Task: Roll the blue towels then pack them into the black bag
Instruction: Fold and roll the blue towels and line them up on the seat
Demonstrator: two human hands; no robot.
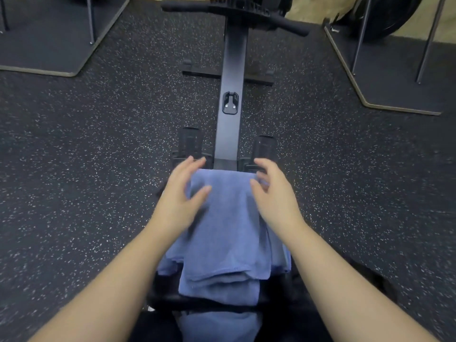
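Observation:
A folded blue towel [229,228] lies lengthwise along the black rail of a rowing machine, on top of other blue towels [217,290] that spill to both sides and toward me. My left hand [180,196] hovers at the towel's far left corner, fingers spread and relaxed, thumb over the cloth. My right hand [274,193] is at the far right corner, fingers loosely bent and blurred; I cannot tell whether they touch the towel. No black bag is in view.
The rowing machine's rail [232,95] runs away from me, with footrests [190,141] on either side and a black handle bar [234,11] at the far end. Speckled rubber floor surrounds it. Platforms with metal legs stand at far left [61,45] and far right [394,77].

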